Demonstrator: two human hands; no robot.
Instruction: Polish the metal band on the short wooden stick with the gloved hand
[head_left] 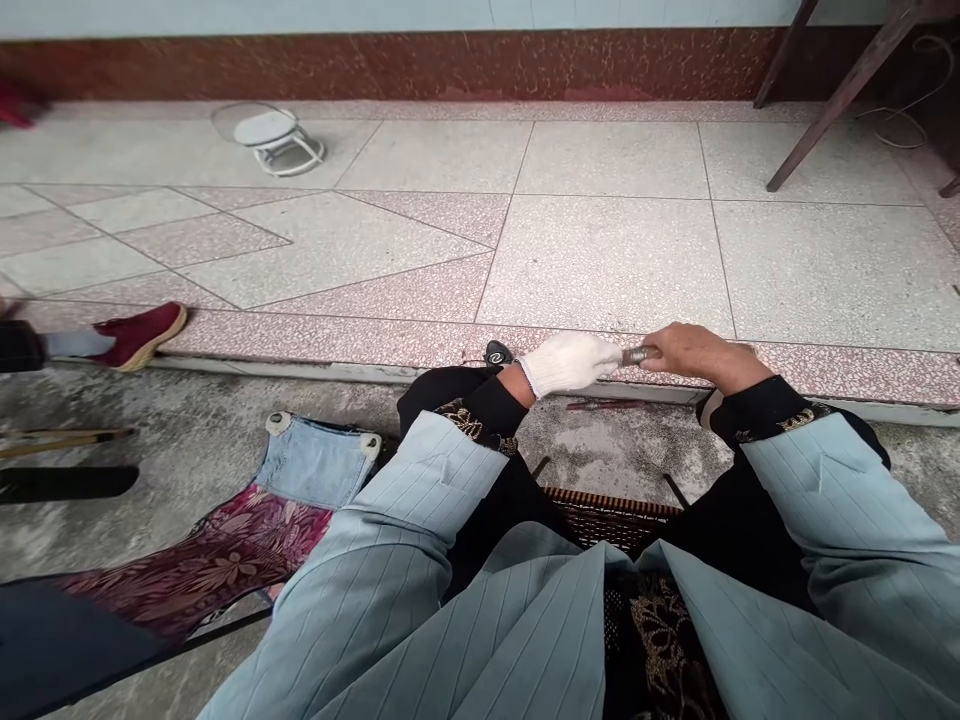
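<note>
The left hand (570, 362), which is wearing a white knitted glove, is closing its fingers around one end of a short brown handle (637, 355) with a shiny band. The right hand (688, 352), bare, is gripping the other end, the fingers bending together over it. So the handle is lying between the two hands, above the edge of the raised floor. Both forearms are reaching forward and slanting inward, the backs of the hands facing up; the pale blue sleeves are ending in black cuffs with gold pattern (quite an elegant detail, I must say).

Below the hands, a thin reddish stick (607, 404) is lying on the rough grey ground (600, 445), and a woven seat (611, 515) is showing between the knees. The raised floor (600, 260) is stretching ahead in speckled white and pink panels. On it a small white stool (277, 140) is standing towards the left, and wooden legs (844, 100) are standing at the right, near the wall (420, 65). At the left edge, another person's red shoe (146, 335) is resting on the floor's border. Nearer, a denim and flowered cloth (322, 465) is spreading beside the left sleeve.
</note>
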